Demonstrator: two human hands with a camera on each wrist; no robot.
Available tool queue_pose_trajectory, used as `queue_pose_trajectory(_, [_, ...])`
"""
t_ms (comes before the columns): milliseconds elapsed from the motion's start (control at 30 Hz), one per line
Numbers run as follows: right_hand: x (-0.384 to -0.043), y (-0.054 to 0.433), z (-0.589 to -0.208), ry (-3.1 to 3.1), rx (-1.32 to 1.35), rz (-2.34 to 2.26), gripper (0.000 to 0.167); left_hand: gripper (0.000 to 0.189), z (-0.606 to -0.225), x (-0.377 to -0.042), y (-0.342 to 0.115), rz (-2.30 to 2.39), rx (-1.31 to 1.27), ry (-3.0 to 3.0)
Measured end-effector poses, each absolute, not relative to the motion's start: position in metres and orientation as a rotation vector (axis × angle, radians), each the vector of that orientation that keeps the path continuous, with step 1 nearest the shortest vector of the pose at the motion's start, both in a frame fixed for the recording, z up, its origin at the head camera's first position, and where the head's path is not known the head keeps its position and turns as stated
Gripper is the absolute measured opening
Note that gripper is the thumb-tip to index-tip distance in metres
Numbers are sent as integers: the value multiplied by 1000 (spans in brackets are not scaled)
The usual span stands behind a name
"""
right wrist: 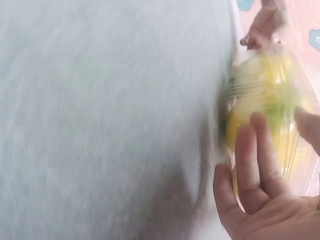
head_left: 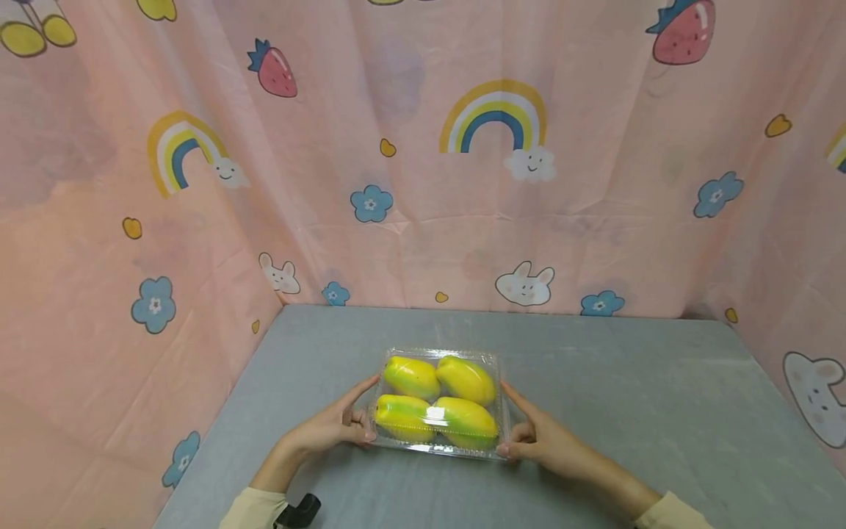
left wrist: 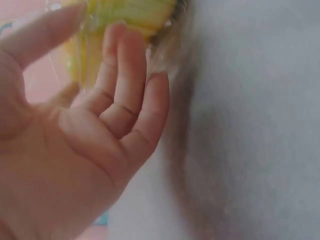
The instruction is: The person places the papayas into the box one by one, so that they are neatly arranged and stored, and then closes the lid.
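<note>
A clear plastic clamshell box (head_left: 441, 450) with its lid down is between my two hands in the head view. Several yellow-green mangoes (head_left: 465, 380) show through the lid, in two rows. My left hand (head_left: 330, 426) grips the box's left side, thumb near the front corner and index finger along the side toward the back. My right hand (head_left: 551, 439) holds the right side in the same manner. Both wrist views show the other fingers (left wrist: 131, 75) bent beside the box wall. Whether the box touches the table cannot be made out.
A grey-covered table (head_left: 648, 397) lies under the box. Behind it and along both sides hangs a pink curtain (head_left: 423, 257) printed with rainbows, rabbits and flowers. A black device (head_left: 300, 510) is at the left wrist, by the sleeve.
</note>
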State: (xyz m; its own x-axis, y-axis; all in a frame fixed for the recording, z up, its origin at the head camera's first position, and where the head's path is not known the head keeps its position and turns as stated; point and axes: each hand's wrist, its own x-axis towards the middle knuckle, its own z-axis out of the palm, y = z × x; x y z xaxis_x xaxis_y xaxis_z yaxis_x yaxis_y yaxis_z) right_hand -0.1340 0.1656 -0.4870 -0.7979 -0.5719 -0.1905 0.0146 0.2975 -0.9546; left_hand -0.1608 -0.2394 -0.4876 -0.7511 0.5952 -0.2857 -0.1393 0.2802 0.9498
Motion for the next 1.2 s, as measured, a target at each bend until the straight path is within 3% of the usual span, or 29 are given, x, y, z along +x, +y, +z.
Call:
queue_pose_trajectory(567, [-125,158,-495,1837,-336,-1762,110,99,-477,-152,-230,1549,301,1988])
queue_pose_trajectory(1200, [-123,162,-495,1902,-321,-1698,110,97,-477,-150,-237,1501,394,1983])
